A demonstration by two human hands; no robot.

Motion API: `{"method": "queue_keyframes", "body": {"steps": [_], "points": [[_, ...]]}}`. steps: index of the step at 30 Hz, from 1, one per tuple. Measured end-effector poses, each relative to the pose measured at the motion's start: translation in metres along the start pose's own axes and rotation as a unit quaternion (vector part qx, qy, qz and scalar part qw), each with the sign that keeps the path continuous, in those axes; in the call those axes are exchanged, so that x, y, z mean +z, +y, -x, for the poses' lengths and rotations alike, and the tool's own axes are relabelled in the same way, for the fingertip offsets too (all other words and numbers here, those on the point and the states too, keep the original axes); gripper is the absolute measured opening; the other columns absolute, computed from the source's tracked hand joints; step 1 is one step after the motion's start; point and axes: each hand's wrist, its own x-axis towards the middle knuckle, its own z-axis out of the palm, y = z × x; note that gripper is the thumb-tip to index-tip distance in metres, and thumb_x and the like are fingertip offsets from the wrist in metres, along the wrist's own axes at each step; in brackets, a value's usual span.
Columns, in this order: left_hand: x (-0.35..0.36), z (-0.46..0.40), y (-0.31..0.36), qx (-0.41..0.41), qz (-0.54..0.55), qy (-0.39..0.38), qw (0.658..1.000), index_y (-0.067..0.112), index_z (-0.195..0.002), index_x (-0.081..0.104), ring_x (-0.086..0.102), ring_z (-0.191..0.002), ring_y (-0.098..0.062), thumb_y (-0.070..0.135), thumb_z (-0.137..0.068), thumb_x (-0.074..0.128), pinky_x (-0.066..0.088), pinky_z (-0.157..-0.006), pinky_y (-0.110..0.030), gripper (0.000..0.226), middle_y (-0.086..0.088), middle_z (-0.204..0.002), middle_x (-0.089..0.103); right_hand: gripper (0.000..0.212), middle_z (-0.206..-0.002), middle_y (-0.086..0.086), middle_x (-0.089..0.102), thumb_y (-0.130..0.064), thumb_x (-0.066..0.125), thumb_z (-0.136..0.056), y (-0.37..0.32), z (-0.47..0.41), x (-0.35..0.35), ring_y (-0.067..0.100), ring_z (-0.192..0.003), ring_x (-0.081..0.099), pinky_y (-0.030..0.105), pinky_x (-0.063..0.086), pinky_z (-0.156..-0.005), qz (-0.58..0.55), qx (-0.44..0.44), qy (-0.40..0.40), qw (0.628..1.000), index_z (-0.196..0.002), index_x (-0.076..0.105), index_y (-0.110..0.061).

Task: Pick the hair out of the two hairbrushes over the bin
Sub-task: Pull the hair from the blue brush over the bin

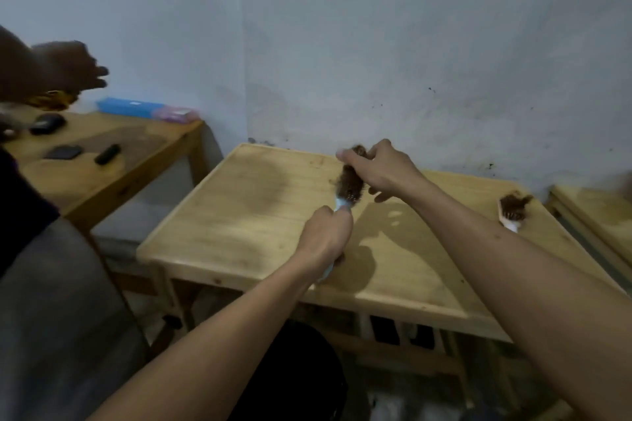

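My left hand [325, 237] grips the pale blue handle of a hairbrush [349, 190] held above the wooden table [246, 208]. Brown hair fills its bristles. My right hand [381, 169] pinches a tuft of that brown hair [359, 150] at the brush's far end. A second brush [513, 210], white-handled and also matted with brown hair, lies on the table at the right, partly behind my right forearm. A dark round bin [301, 372] stands on the floor below the table's near edge, between my arms.
Another person's hand [68, 68] hovers at the far left over a second wooden table [136, 147] holding dark small items and a blue box [130, 108]. A grey seat [51, 318] is at the lower left. A third table edge [595, 212] shows at the right.
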Motion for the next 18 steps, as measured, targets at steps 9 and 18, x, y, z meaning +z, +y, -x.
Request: {"method": "queue_keyframes", "body": {"steps": [9, 18], "points": [[-0.078, 0.082, -0.081, 0.075, -0.147, 0.191, 0.968, 0.018, -0.082, 0.068, 0.065, -0.084, -0.030, 0.079, -0.086, 0.031, 0.054, -0.084, -0.044, 0.072, -0.004, -0.083, 0.071, 0.047, -0.077, 0.007, 0.074, -0.056, 0.055, -0.089, -0.018, 0.065, 0.053, 0.022, -0.064, 0.073, 0.042, 0.063, -0.062, -0.045, -0.141, -0.012, 0.989, -0.083, 0.065, -0.011], [-0.117, 0.117, -0.185, 0.142, -0.290, 0.202, 0.924, 0.019, -0.075, 0.062, 0.063, -0.060, -0.016, 0.082, -0.083, 0.032, 0.049, -0.059, -0.038, 0.071, 0.001, -0.057, 0.064, 0.015, -0.086, -0.001, 0.072, -0.027, 0.061, -0.093, 0.018, 0.129, 0.111, 0.013, -0.072, 0.063, 0.032, 0.051, -0.075, -0.004, -0.346, -0.043, 0.937, -0.092, 0.073, -0.018]]}}
